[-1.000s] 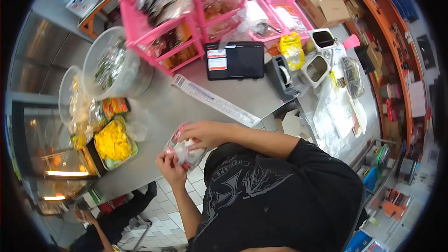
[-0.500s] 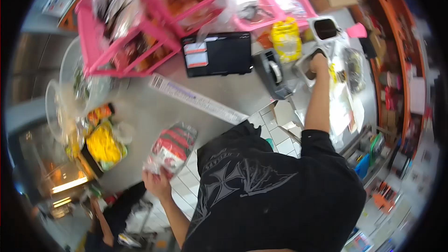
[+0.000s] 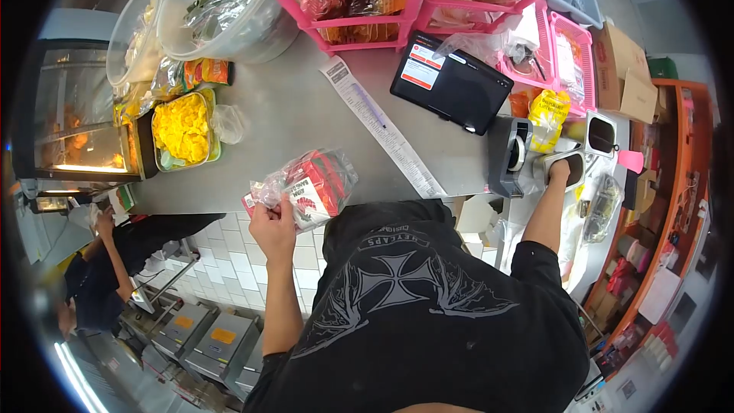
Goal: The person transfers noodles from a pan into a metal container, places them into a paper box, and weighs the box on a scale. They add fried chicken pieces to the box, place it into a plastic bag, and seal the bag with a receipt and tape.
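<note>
My left hand [image 3: 273,223] grips the gathered end of a clear plastic bag [image 3: 321,187] at the table's front edge. Inside the bag are red-and-white printed packs, their lettering partly legible. My right hand [image 3: 560,173] reaches down into a pale-rimmed container [image 3: 579,162] on the right; its fingers are hidden inside. Beside that container stands a black tape dispenser [image 3: 501,160], with a yellow packet [image 3: 549,118] behind it. A second container [image 3: 600,116] with a dark inside sits just beyond. Between my hands, a long printed paper strip [image 3: 382,131] lies on the metal table [image 3: 267,107].
A black tablet [image 3: 451,86] lies before stacked pink baskets [image 3: 417,0]. At left are a tray of yellow packets [image 3: 182,131], a large clear tub [image 3: 172,27] and a lit glass case [image 3: 80,138]. Another person's arm [image 3: 115,256] shows lower left. Orange shelving [image 3: 680,183] stands right.
The view has turned and sharpened, so the table and its objects sit differently in the picture. My left hand still holds the bag, and my right hand is still in the container.
</note>
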A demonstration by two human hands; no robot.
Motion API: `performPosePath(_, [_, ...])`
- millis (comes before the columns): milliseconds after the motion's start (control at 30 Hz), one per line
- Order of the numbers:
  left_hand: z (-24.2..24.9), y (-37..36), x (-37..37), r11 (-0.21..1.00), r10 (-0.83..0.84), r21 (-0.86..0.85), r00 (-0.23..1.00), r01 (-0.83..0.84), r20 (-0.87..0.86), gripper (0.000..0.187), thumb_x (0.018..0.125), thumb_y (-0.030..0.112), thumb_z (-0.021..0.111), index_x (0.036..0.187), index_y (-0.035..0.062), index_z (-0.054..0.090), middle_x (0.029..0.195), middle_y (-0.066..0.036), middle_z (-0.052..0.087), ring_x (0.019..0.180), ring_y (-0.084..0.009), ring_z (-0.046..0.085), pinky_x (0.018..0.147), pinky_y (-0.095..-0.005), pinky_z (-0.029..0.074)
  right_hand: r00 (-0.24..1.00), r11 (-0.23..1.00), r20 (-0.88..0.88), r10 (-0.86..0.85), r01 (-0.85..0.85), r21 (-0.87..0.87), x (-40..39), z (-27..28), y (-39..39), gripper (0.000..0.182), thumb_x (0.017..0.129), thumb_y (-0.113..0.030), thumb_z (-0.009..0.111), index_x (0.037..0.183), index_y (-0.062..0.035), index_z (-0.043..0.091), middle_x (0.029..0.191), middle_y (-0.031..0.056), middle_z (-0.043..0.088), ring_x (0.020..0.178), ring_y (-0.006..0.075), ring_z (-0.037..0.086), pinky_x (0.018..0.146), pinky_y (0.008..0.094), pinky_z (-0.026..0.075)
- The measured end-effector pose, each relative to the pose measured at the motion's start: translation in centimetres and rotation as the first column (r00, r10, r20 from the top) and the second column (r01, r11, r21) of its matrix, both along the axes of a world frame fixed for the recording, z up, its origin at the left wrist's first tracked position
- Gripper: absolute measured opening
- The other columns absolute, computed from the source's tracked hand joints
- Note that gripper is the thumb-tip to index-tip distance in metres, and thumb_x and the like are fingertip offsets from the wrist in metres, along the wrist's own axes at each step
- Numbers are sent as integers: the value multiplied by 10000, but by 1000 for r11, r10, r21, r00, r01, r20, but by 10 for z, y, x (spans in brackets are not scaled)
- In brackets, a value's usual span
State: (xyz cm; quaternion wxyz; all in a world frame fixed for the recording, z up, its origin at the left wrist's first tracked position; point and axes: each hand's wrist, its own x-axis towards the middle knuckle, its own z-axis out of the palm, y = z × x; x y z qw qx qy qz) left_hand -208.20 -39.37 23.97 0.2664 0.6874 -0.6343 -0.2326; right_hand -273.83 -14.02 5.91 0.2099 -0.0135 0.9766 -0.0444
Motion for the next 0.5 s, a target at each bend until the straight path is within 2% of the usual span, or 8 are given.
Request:
performPosePath(67, [5, -2, 2, 999, -23, 41, 999, 24, -42, 182, 829, 128, 728, 805, -12, 613, 603, -30, 542, 499, -87, 463, 463, -261, 370, 978, 981, -76, -193, 195, 21, 7, 1, -2, 393, 885, -264, 534, 1123, 29, 644, 1226, 253, 593, 1159, 387, 567, 935, 441, 485])
performPosePath(100, [7, -2, 4, 999, -6, 45, 999, 8, -47, 182, 829, 128, 728, 805, -12, 613, 603, -30, 542, 499, -87, 463, 463, -261, 370, 988, 987, -89, -128, 136, 85, 7, 7, 0, 381, 871, -249, 550, 1107, 34, 648, 1195, 255, 608, 1149, 384, 574, 933, 431, 488])
performPosePath(200, [12, -2, 8, 993, -26, 110, 996, 35, -85, 171, 823, 114, 729, 828, -17, 619, 657, -34, 562, 533, -83, 476, 478, -254, 376, 905, 818, 12, 426, -391, 422, 7, 38, -2, 311, 824, -235, 585, 922, 31, 712, 1007, 243, 679, 1035, 361, 636, 858, 427, 510])
performPosePath(233, [11, -2, 6, 996, -67, 43, 988, 73, -142, 164, 820, 106, 727, 849, -19, 624, 699, -37, 574, 554, -83, 484, 487, -253, 381, 835, 731, -3, 550, -480, 486, -4, 28, 12, 273, 807, -216, 589, 749, 23, 708, 822, 201, 703, 805, 314, 699, 721, 397, 540])
performPosePath(267, [11, -2, 7, 994, -111, -31, 973, 107, -201, 161, 817, 97, 725, 871, -21, 629, 741, -40, 586, 574, -84, 491, 496, -251, 387, 827, 720, -3, 562, -488, 494, -15, 17, 21, 273, 807, -216, 589, 749, 23, 708, 822, 201, 703, 805, 314, 699, 721, 397, 540])
performPosePath(333, [11, 0, 12, 990, -138, -26, 977, 136, -164, 164, 817, 90, 715, 909, -21, 637, 805, -54, 602, 605, -115, 525, 516, -264, 408, 998, 998, 31, -58, 58, 2, -23, 17, 27, 297, 810, -211, 593, 634, 19, 659, 668, 158, 666, 569, 247, 668, 551, 355, 529])
performPosePath(467, [-1, -3, 12, 977, -169, -163, 968, 139, -187, 139, 814, 103, 702, 878, -1, 637, 774, -87, 599, 593, -211, 559, 531, -324, 429, 990, 983, -56, -133, 124, -136, -6, 45, 26, 343, 837, -225, 567, 658, 59, 635, 592, 130, 619, 467, 200, 622, 408, 309, 480])
performPosePath(500, [-4, -3, 15, 975, -189, -155, 965, 162, -184, 138, 813, 107, 703, 864, 0, 632, 766, -90, 594, 593, -219, 559, 533, -331, 430, 979, 983, -109, -170, 160, -95, -4, 52, 25, 327, 819, -252, 603, 715, 53, 656, 649, 141, 652, 531, 245, 654, 510, 351, 536])
